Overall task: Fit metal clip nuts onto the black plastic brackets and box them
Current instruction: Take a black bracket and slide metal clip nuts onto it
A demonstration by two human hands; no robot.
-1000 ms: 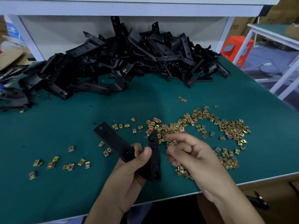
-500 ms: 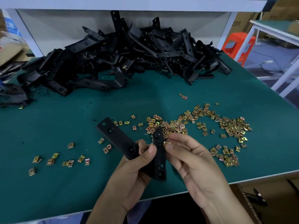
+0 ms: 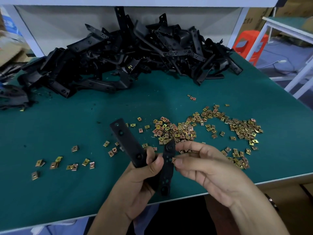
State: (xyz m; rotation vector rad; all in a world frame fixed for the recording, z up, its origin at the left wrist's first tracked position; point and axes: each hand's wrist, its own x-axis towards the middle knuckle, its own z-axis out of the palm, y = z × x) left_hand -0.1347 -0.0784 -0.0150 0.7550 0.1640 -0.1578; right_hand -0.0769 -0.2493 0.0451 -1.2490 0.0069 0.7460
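Observation:
My left hand (image 3: pixel 144 180) grips a black plastic bracket (image 3: pixel 125 141) with two arms in a V; one arm points up-left, the other stands upright by my thumb. My right hand (image 3: pixel 208 168) pinches a small gold clip nut (image 3: pixel 174 160) between thumb and forefinger, right against the right edge of the upright arm. Loose gold clip nuts (image 3: pixel 179 131) lie scattered on the green table just behind my hands. A big heap of black brackets (image 3: pixel 128 55) fills the back of the table.
A few more clip nuts (image 3: pixel 72 165) lie at the front left of the green table (image 3: pixel 50 126). White shelf posts and a backboard stand behind the heap. An orange stool (image 3: pixel 249 44) and a second white bench stand at the right, cardboard boxes at the far left.
My right hand has come off the nut pile with a nut and brought it to the upright arm's edge. My left hand has kept its hold on the bracket.

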